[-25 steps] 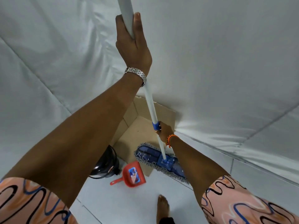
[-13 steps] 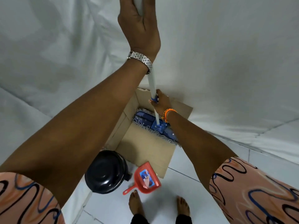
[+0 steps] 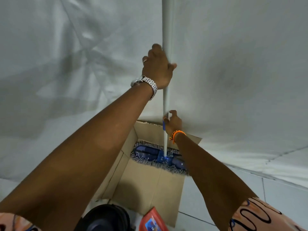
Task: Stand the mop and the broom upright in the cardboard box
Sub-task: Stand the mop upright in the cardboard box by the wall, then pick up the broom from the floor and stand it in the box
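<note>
The mop stands upright with its blue fringed head [image 3: 150, 155] on the floor of the open cardboard box [image 3: 146, 184], against the far wall of the box. Its grey pole [image 3: 167, 30] rises past the top of the view, close to the white sheet behind. My left hand [image 3: 158, 70], with a metal watch, grips the pole high up. My right hand [image 3: 173, 122], with an orange band, rests against the pole low down by a blue collar, with its fingers loose. No broom is in view.
A black round bin [image 3: 106, 217] sits at the box's near left corner. A red dustpan [image 3: 154, 221] lies on the white tiled floor [image 3: 216, 197] by the box's front edge. White sheeting [image 3: 66, 64] covers the walls behind and to the left.
The mop head went from the floor in front of the box up and into it, then settled against the far wall. The pole now stands nearly vertical. My right fingers have loosened.
</note>
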### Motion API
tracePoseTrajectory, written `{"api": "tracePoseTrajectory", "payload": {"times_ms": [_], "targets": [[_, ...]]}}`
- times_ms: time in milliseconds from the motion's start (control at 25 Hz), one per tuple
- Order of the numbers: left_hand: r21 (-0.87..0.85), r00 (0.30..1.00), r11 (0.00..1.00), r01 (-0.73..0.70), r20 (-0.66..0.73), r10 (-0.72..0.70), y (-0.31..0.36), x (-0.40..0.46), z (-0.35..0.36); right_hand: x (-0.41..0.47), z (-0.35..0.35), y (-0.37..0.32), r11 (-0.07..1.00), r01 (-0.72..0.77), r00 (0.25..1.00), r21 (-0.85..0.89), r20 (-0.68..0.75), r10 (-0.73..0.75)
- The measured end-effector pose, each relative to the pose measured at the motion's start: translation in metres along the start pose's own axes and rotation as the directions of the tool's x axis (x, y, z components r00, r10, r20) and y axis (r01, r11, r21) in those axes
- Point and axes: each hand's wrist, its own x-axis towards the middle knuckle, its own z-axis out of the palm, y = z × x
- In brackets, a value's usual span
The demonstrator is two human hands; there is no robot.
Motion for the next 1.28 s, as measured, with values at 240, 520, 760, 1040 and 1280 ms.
{"api": "tracePoseTrajectory", "payload": {"times_ms": [240, 520, 760, 1040, 1280], "targets": [[0.079, 0.95, 0.989, 0.127, 0.277, -0.144, -0.027, 0.015, 0.037, 0.035, -0.004, 0.005, 0.99, -0.119, 0.99, 0.081, 0.09, 0.111], [0.132, 0.932, 0.985, 0.115, 0.33, -0.153, -0.039, 0.003, 0.067, 0.032, -0.02, 0.04, 0.985, -0.139, 0.986, 0.1, 0.102, 0.128], [-0.185, 0.994, 0.98, 0.07, 0.099, -0.052, -0.024, -0.071, 0.079, -0.052, -0.083, 0.105, 0.971, -0.115, 0.987, 0.211, -0.084, 0.135], [-0.437, 0.992, 0.89, 0.127, 0.067, -0.109, 0.062, -0.295, 0.171, -0.334, -0.215, 0.293, 0.783, -0.433, 0.811, 0.447, -0.187, 0.555], [-0.305, 0.936, 0.95, 0.075, 0.351, 0.039, 0.208, -0.417, 0.277, -0.51, -0.4, 0.441, 0.63, -0.598, 0.528, 0.496, -0.348, 0.775]]}}
